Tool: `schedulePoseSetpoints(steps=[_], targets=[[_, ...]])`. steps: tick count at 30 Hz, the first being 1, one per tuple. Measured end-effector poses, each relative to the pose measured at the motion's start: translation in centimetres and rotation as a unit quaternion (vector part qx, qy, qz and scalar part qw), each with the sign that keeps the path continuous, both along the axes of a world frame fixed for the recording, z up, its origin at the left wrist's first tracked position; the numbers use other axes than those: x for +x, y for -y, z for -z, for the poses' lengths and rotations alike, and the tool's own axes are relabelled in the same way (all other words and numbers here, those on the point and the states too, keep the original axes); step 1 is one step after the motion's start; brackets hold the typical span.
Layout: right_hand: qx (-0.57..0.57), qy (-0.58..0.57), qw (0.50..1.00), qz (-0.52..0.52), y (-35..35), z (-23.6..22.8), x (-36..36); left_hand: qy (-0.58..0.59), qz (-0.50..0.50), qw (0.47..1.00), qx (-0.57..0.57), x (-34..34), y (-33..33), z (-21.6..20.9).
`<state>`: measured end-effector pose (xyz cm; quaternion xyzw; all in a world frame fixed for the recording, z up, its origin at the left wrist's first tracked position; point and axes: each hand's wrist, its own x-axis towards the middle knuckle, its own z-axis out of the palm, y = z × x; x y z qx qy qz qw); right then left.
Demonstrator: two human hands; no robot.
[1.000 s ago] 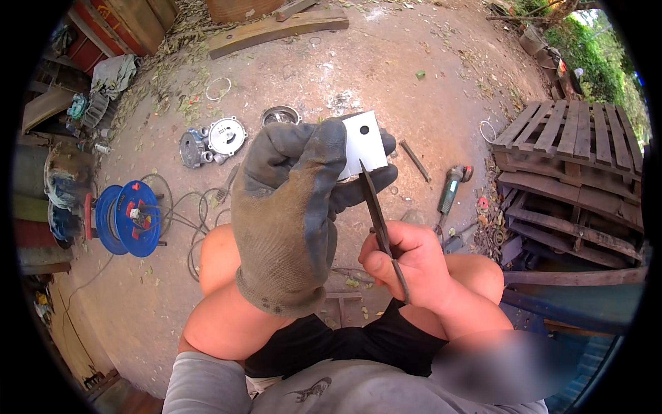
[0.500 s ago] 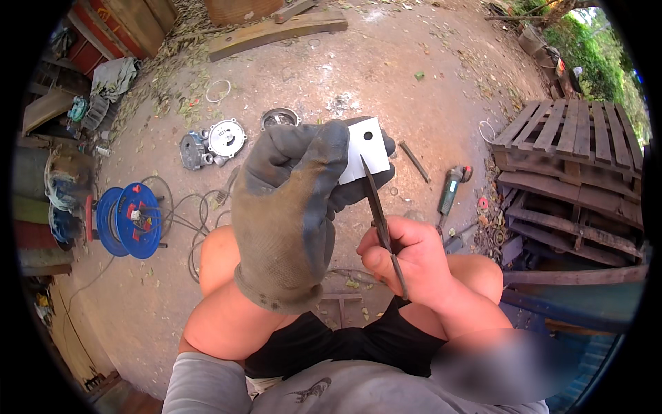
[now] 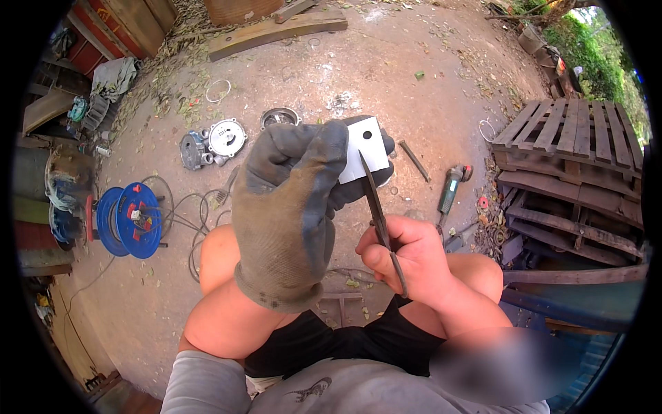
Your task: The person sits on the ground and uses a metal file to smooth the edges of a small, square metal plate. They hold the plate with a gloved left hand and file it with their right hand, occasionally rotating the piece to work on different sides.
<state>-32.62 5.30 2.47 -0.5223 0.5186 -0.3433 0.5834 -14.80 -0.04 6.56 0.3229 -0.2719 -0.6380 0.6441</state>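
My left hand (image 3: 293,193), in a worn grey-brown work glove, pinches a small white piece of sheet (image 3: 365,150) between thumb and fingers. A round dark hole shows near the sheet's upper edge. My bare right hand (image 3: 410,259) is closed around the handles of dark metal scissors (image 3: 376,210). Their blades point up and away from me, with the tip over the white sheet just below the hole. Whether the blades lie around the sheet's edge or only in front of it I cannot tell.
On the ground ahead lie round metal housing parts (image 3: 226,138), a metal bowl-like part (image 3: 281,117), a rusty bolt (image 3: 414,161) and a green angle grinder (image 3: 452,190). A blue cable reel (image 3: 141,219) stands left, its cable trailing. Wooden pallets (image 3: 572,131) are stacked right; a timber beam (image 3: 276,36) lies farther off.
The scissor tip has shifted slightly left and up on the white sheet. My left hand and the sheet stay almost where they were.
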Motion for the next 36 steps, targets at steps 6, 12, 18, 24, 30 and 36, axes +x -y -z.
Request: schedulePoseSetpoints(steps=[6, 12, 18, 24, 30, 36], targets=[[-0.003, 0.001, 1.000, -0.009, -0.1, 0.5, -0.3, -0.010, -0.006, 1.000, 0.008, 0.1, 0.1, 0.1], [0.033, -0.008, 0.999, -0.008, 0.0, -0.3, 0.0, -0.027, 0.002, 1.000, -0.011, 0.4, 0.1, 0.5], [-0.020, -0.002, 0.999, -0.029, -0.6, 0.6, -0.1, -0.037, -0.008, 0.999, -0.021, 1.0, 0.5, 0.3], [0.033, 0.001, 0.999, -0.032, -0.6, 0.2, 0.1, -0.022, -0.004, 1.000, -0.015, 0.9, 0.4, 0.4], [0.018, -0.011, 0.999, -0.029, -0.4, 0.4, 0.3, -0.011, -0.009, 1.000, 0.005, 0.4, 0.3, 0.0], [0.015, 0.005, 0.999, -0.036, -0.3, 0.5, 0.4, -0.024, -0.007, 1.000, -0.003, 0.5, 0.2, -0.1]])
